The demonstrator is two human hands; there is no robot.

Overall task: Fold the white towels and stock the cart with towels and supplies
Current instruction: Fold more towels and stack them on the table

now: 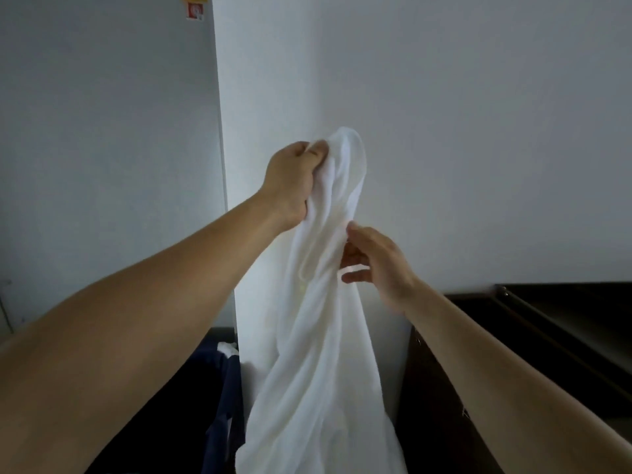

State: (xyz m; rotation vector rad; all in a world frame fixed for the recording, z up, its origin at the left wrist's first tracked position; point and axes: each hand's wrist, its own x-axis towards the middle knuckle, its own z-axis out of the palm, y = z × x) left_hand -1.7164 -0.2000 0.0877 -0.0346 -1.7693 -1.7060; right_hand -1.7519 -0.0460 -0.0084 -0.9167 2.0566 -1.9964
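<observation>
A long white towel (318,336) hangs bunched and twisted in front of me, from chest height down past the bottom of the view. My left hand (294,181) is raised and grips the towel's top end in a fist. My right hand (374,265) is lower and to the right, its fingers curled against the towel's right edge and pinching a fold of it. The lower end of the towel is out of sight.
A white wall corner (225,131) stands straight ahead. Dark wooden furniture (547,323) runs along the right. At the lower left lies dark blue cloth (225,398) with a bit of white fabric (227,348) on it.
</observation>
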